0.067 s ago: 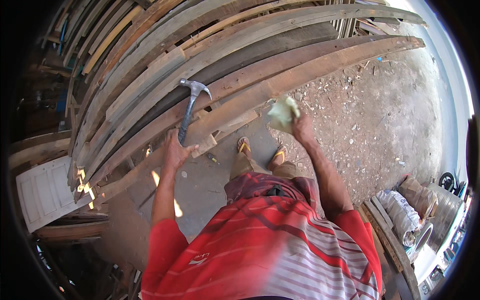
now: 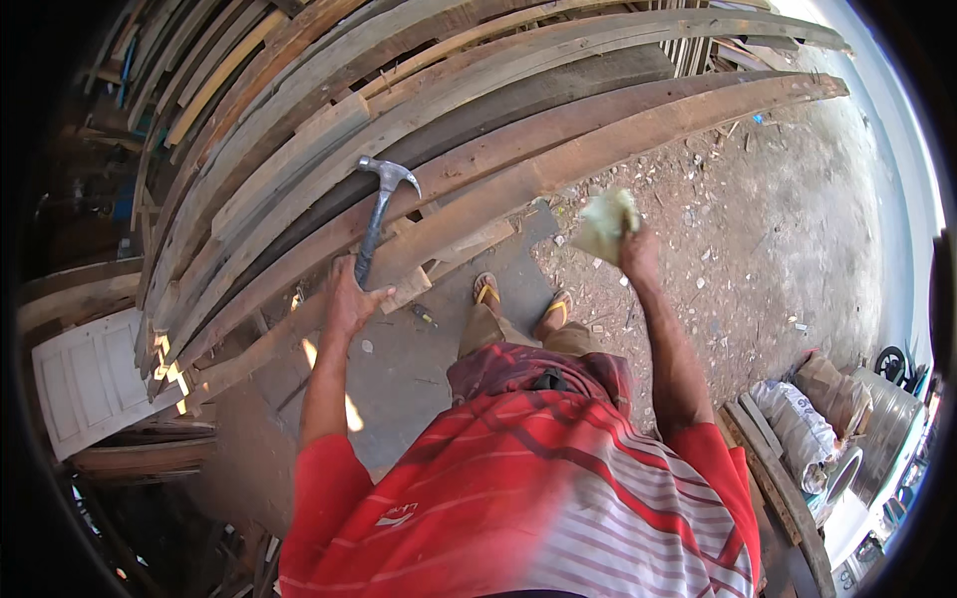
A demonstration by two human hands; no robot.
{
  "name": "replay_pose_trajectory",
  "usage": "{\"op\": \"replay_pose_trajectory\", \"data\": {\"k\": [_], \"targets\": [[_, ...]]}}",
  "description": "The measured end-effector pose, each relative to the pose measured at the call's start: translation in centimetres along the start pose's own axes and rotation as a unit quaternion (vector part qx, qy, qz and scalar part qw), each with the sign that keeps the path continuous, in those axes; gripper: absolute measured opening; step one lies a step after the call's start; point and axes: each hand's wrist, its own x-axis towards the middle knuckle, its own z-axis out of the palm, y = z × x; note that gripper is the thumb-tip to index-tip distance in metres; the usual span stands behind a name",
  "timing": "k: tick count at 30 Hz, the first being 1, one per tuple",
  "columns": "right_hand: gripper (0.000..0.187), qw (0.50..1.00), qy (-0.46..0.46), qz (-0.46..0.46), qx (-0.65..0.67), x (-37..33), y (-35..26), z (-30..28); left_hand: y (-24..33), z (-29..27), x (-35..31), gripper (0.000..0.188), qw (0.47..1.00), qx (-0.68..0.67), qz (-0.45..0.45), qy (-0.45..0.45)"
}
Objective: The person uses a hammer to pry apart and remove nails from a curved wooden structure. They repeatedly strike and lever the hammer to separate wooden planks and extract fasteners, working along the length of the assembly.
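Note:
My left hand (image 2: 349,299) grips the lower end of a claw hammer (image 2: 376,214), its metal head up and lying over the stacked timber. The thumb of that hand sticks out to the right. Out to the right, above the littered ground, my right hand (image 2: 639,251) is closed on a pale green cloth (image 2: 605,224), which is smeared by motion. Closest to the left hand is a long brown wooden beam (image 2: 478,204), the nearest of the pile.
Long timber planks (image 2: 429,95) are stacked across the far side. A white panelled door (image 2: 95,384) leans at the left. White sacks (image 2: 795,419) and boards (image 2: 773,468) lie at the lower right. Wood chips litter the ground (image 2: 698,269); a pale wall (image 2: 892,169) stands at right.
My right hand has moved to the right with the cloth. My left hand and the hammer have stayed in place.

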Motion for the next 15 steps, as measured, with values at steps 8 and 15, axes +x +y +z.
{"op": "replay_pose_trajectory", "data": {"k": [8,15], "targets": [[0.103,0.939,0.248,0.127,-0.203,0.2,19.5,-26.7,0.7,-0.6,0.9,0.076,0.998,-0.056,0.020,-0.012],[0.059,0.993,0.004,0.102,0.060,-6.0,14.4,-11.5,1.2,-0.5,1.0,0.056,0.986,-0.162,0.014,0.040]]}}
